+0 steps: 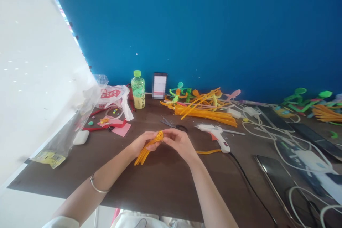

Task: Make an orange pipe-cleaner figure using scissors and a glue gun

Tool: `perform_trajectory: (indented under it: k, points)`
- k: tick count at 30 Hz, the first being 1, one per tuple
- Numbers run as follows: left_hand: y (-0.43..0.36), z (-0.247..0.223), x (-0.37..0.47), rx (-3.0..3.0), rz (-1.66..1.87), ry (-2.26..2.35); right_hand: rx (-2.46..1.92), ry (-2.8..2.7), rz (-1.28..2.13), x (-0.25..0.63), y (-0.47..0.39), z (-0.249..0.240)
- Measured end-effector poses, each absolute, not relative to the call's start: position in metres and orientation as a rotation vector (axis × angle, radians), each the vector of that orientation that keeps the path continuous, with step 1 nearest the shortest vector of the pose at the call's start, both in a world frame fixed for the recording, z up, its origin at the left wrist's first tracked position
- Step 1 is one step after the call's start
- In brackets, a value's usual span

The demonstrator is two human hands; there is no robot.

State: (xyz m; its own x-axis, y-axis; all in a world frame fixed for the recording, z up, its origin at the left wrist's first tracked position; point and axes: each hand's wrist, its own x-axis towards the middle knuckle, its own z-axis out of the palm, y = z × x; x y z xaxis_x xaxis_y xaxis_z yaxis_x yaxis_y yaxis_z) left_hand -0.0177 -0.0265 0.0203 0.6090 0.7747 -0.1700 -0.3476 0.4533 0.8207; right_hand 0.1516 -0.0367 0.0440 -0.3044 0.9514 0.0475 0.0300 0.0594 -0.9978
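A small bunch of orange pipe cleaners (pixel 142 156) is in my hands over the middle of the table, its upper end wound into a knot. My left hand (pixel 143 143) is closed round the bunch, with the straight ends hanging toward me. At the knot, the fingers of my right hand (pixel 179 143) pinch the bunch from the other side; their tips are partly hidden. Just behind my hands lie scissors (pixel 181 127). To the right, a white hot glue gun (pixel 216 136) rests on its side, and one loose orange pipe cleaner (pixel 208 152) reaches from near my right wrist to its handle.
Behind lie a pile of orange pipe cleaners (pixel 207 115) and several pipe cleaner figures (pixel 177 96). A green-capped bottle (pixel 138 94) and a propped phone (pixel 159 86) stand by the blue wall. Plastic bags (pixel 113 94) are left; cables (pixel 267 135) and a large phone (pixel 283 183) are right.
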Motion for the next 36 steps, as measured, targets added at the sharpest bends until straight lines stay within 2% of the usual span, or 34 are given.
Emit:
perform_trajectory:
  k: [17,28,36]
  points:
    - [-0.024,0.015,-0.024,0.715,0.532,0.481,-0.92,-1.545,1.326,0.147,-0.04,0.046]
    - [-0.027,0.022,-0.017,0.983,0.848,0.739,-1.098,-1.309,1.309,0.145,-0.039,0.039]
    - [-0.03,0.022,-0.015,1.254,0.938,0.917,-1.121,-1.27,1.261,0.145,-0.038,0.036]
